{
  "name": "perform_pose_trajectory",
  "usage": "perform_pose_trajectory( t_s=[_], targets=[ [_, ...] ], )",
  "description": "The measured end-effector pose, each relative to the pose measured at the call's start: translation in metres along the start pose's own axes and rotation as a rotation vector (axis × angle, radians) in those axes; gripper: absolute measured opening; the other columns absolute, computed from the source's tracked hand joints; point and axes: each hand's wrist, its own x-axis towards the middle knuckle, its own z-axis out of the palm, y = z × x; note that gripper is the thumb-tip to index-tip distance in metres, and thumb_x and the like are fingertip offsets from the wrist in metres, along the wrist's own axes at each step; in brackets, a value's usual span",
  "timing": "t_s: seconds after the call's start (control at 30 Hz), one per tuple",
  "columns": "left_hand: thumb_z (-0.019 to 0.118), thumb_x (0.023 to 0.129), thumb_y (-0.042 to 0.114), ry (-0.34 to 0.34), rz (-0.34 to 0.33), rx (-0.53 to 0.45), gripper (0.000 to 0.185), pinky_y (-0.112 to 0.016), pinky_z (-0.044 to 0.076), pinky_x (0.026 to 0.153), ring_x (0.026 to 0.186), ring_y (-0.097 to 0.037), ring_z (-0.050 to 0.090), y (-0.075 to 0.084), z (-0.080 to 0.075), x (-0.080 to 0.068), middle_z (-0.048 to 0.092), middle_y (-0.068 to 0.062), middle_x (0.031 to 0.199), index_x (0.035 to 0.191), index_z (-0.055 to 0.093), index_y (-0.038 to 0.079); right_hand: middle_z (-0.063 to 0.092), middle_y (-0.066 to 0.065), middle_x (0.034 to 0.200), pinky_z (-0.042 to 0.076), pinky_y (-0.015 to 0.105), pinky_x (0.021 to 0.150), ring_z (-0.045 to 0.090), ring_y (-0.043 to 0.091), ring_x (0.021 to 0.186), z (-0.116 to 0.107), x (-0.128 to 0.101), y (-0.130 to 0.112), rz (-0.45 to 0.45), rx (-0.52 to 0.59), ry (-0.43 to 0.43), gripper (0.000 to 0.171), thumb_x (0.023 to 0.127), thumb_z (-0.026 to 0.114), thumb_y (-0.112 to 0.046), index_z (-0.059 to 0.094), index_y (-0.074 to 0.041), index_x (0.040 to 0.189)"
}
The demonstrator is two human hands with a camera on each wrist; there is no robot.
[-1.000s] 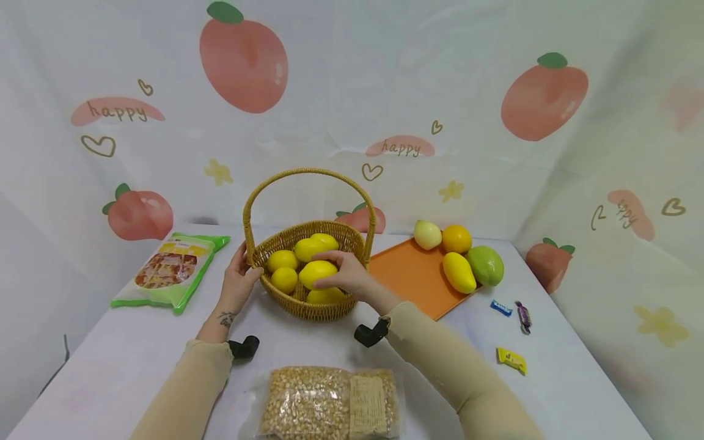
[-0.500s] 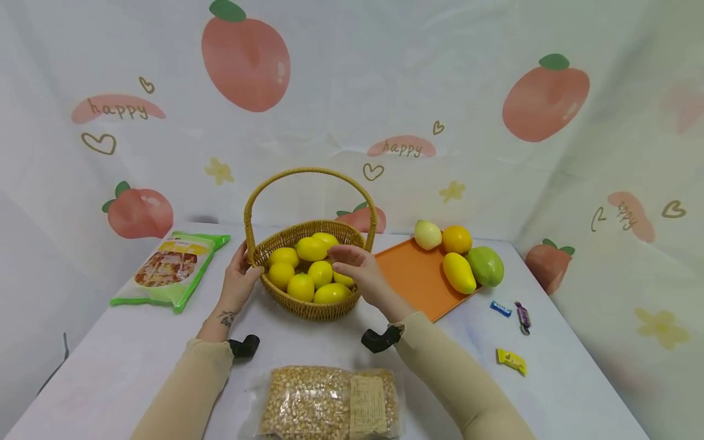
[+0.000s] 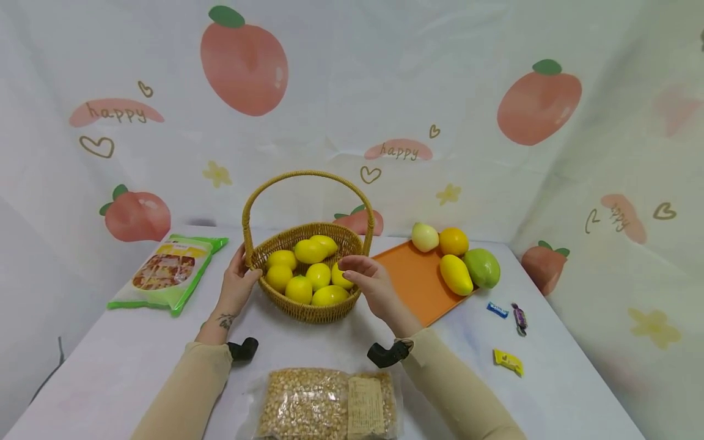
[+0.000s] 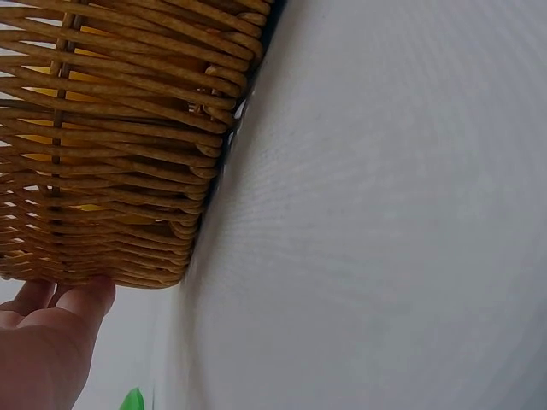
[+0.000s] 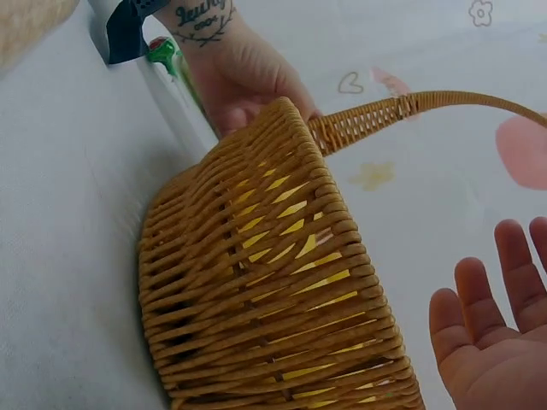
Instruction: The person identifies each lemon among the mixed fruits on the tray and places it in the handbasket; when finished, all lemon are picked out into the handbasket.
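Note:
A wicker basket [image 3: 313, 313] with a tall arched handle stands on the table, holding several yellow lemons [image 3: 310, 251]. My left hand [image 3: 236, 287] grips its left rim beside the foot of the handle, thumb at the rim and fingers outside. In the left wrist view, fingertips of the left hand [image 4: 51, 342] touch the woven wall. My right hand [image 3: 376, 287] hovers at the right rim, fingers relaxed and apart with nothing between them. In the right wrist view, the right hand [image 5: 500, 333] stands clear of the basket wall [image 5: 273, 282].
An orange tray [image 3: 404, 275] lies right of the basket, with a mango [image 3: 456, 275], an orange [image 3: 453, 242] and other fruit along its far edge. Wrapped candies [image 3: 508, 362] lie at right. A bag of corn kernels [image 3: 308, 400] is in front; a green-edged packet [image 3: 167, 272] lies left.
My right hand has let go of a lemon in the basket and drawn back to the right rim. The lemons at the front have shifted. My left hand stays at the basket.

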Motion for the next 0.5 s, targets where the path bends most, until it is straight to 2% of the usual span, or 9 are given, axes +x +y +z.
perform_pose_trajectory(
  t_s=[0.17, 0.4, 0.5],
  targets=[
    [0.046, 0.089, 0.003, 0.001, -0.001, 0.003, 0.075, -0.010, 0.038, 0.092, 0.136, -0.029, 0.028, -0.001, 0.001, 0.002, 0.023, -0.019, 0.151, 0.150, 0.006, 0.017, 0.065, -0.004, 0.096, 0.049, 0.024, 0.084, 0.058, 0.011, 0.094, -0.005, 0.000, -0.001, -0.041, 0.043, 0.003, 0.020, 0.086, 0.053, 0.000, 0.062, -0.005, 0.104],
    [0.045, 0.089, 0.003, 0.002, 0.001, 0.005, 0.075, -0.012, 0.038, 0.093, 0.136, -0.030, 0.028, 0.002, 0.000, 0.001, 0.023, -0.019, 0.151, 0.150, 0.006, 0.019, 0.066, -0.004, 0.094, 0.049, 0.029, 0.085, 0.059, 0.012, 0.091, -0.019, -0.001, -0.003, -0.038, 0.073, 0.082, 0.022, 0.087, 0.052, 0.000, 0.065, -0.015, 0.097],
    [0.044, 0.089, 0.002, 0.005, -0.003, -0.002, 0.075, -0.024, 0.037, 0.101, 0.136, -0.030, 0.028, 0.002, 0.000, 0.001, 0.023, -0.019, 0.151, 0.150, 0.006, 0.019, 0.066, -0.002, 0.095, 0.049, 0.029, 0.085, 0.060, 0.014, 0.092, -0.027, -0.002, -0.003, -0.037, 0.068, 0.110, 0.018, 0.087, 0.054, -0.003, 0.064, -0.012, 0.097]
  ],
)
